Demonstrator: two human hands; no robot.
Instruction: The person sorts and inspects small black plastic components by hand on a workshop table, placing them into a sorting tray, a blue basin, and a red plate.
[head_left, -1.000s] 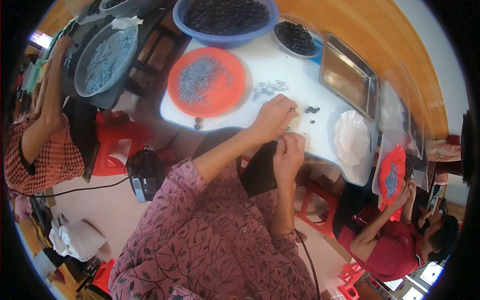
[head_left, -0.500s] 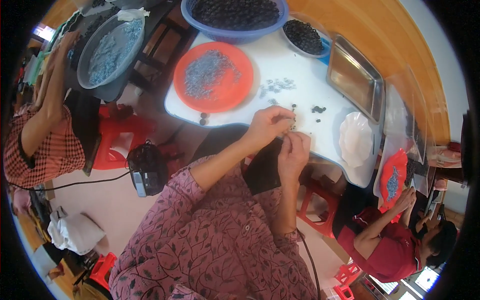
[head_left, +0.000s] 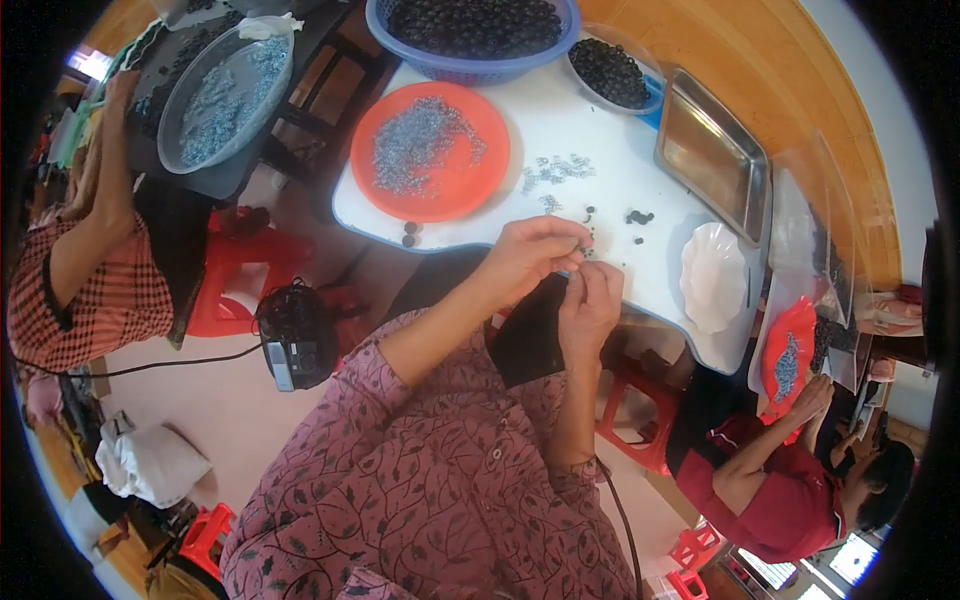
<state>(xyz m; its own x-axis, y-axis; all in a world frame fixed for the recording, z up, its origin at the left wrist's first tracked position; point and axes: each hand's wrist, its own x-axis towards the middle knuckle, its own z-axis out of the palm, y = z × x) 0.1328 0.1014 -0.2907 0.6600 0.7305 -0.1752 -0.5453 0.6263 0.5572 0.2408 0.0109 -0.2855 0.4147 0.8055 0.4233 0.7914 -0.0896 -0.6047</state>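
Note:
My left hand [head_left: 535, 258] and my right hand [head_left: 592, 302] meet at the near edge of the white table [head_left: 610, 205]. Both are closed in a pinch, fingertips almost touching. Whatever lies between them is too small and too covered to name. Just past the fingers, a few tiny dark pieces [head_left: 589, 215] rest on the tabletop. Small black round parts [head_left: 639, 217] form a little cluster to the right. Beyond my left hand lie scattered small clear-grey pieces [head_left: 557, 172]. An orange-red plate [head_left: 486, 185] at the left carries a heap of similar pieces.
At the back, a blue basket [head_left: 470, 70] and a smaller bowl [head_left: 655, 95] hold black round parts. A metal tray [head_left: 708, 150] and a white scalloped dish [head_left: 713, 280] occupy the right side. Co-workers sit left and right; a red stool [head_left: 635, 415] is close by.
My left fingers have shifted slightly, with the fingertips now flatter and nearer the right hand's. The right hand stays nearly in place. Objects on the table look unmoved.

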